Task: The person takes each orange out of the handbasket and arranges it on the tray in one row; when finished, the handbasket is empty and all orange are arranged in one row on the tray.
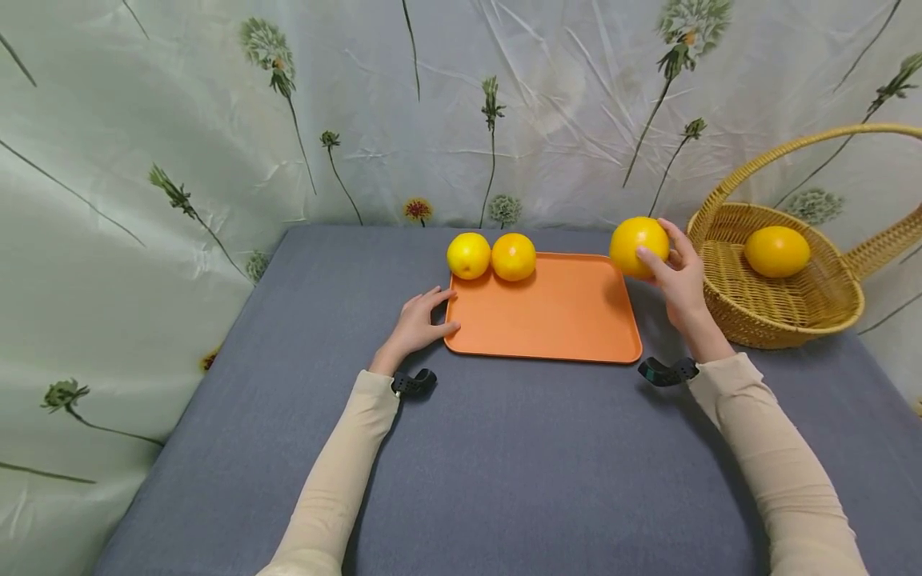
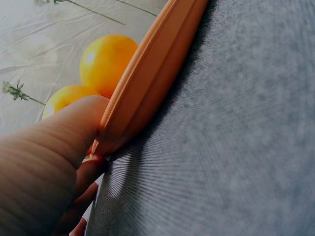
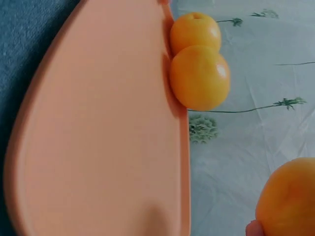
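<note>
An orange tray (image 1: 547, 316) lies on the table, and two oranges sit side by side in its far left corner: a yellower left one (image 1: 468, 256) and a right one (image 1: 514, 257). At the tray's left edge, my left hand (image 1: 416, 322) holds the rim, its thumb (image 2: 74, 128) lapping over the edge in the left wrist view. My right hand (image 1: 680, 280) grips another orange (image 1: 637, 246) between thumb and fingers, raised over the tray's far right corner. That held orange (image 3: 290, 201) shows at the lower right in the right wrist view, with one fingertip beside it.
To the right stands a wicker basket (image 1: 763, 316) with a tall arched handle, and one orange (image 1: 777, 251) lies in it. A grey cloth (image 1: 533, 464) covers the table. Behind hangs a pale curtain (image 1: 432, 160) with a dandelion print.
</note>
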### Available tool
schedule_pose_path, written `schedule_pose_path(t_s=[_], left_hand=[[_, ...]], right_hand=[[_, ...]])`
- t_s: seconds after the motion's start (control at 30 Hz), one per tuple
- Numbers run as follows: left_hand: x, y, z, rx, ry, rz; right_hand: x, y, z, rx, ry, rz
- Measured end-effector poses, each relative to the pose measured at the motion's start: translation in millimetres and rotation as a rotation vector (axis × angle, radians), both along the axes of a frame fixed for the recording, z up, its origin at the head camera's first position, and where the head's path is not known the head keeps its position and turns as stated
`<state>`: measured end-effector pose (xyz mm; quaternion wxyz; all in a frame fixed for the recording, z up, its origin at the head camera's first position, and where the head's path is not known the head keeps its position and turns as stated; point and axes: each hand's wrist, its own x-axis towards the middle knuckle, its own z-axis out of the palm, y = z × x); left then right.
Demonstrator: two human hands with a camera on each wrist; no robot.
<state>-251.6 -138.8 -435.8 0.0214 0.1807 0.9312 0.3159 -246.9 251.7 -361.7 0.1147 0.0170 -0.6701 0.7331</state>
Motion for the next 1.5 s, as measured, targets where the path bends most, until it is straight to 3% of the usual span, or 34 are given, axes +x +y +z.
schedule_pose_path(t_s=[0.3, 0.5, 0.63, 1.07, 1.5], left_hand=[[-1.5, 0.7, 0.1, 0.004, -0.001, -0.001], [-1.8, 0.6, 0.0, -0.007, 0.000, 0.002], [-1.6, 1.1, 0.1, -0.010, -0.002, 0.004], [-0.3, 1.4, 0.7, -0.006, 0.005, 0.000], [-0.3, 0.1, 0.0, 0.003, 0.009, 0.005]], right_hand=[[-15.9, -11, -7.5, 0.113, -0.142, 0.075], [-26.9, -21, -8.4, 0.271, -0.243, 0.079], [-33.7, -26, -11.4, 0.304, -0.278, 0.083], [-45.8, -48, -19.8, 0.330, -0.322, 0.112], [-54.7, -67, -27.2, 0.492, -0.350, 0.148]])
